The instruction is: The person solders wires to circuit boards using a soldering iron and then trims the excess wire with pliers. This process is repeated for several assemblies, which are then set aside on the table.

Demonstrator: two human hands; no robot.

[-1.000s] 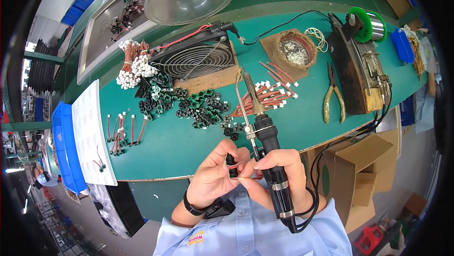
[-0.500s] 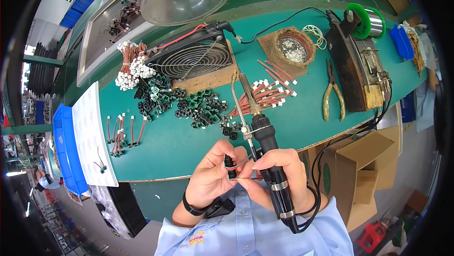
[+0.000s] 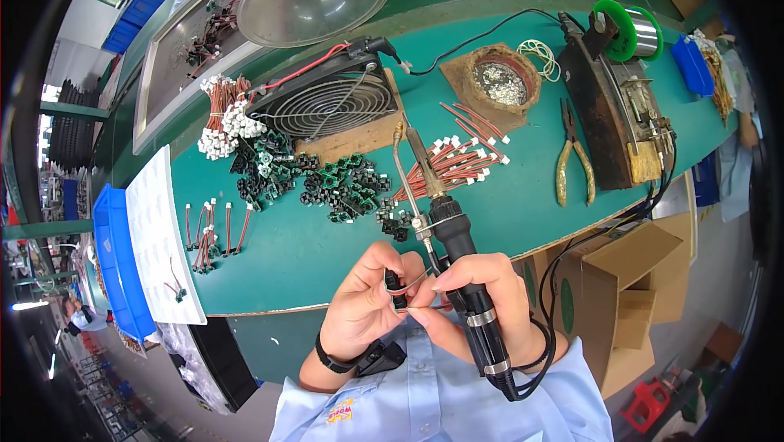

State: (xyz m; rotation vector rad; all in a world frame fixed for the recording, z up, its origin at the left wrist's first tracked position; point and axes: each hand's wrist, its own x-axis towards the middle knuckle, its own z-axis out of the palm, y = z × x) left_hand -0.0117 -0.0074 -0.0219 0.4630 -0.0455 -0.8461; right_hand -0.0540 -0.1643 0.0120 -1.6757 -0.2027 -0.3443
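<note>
Black and tiny, the component (image 3: 394,287) sat pinched between left hand (image 3: 365,302) and right hand (image 3: 474,291) fingertips above the bench edge, looking light and fragile, while the right palm also clasped the soldering iron (image 3: 457,254).

Two bare hands, left hand (image 3: 366,302) and right hand (image 3: 482,302). Light blue shirt (image 3: 441,397) below them, small orange-and-yellow mark near its left chest. Black wristband (image 3: 327,358) circling the left wrist.

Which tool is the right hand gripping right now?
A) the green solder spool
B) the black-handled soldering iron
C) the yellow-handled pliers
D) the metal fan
B: the right hand wraps the soldering iron; the pliers lie untouched on the green bench.
</note>
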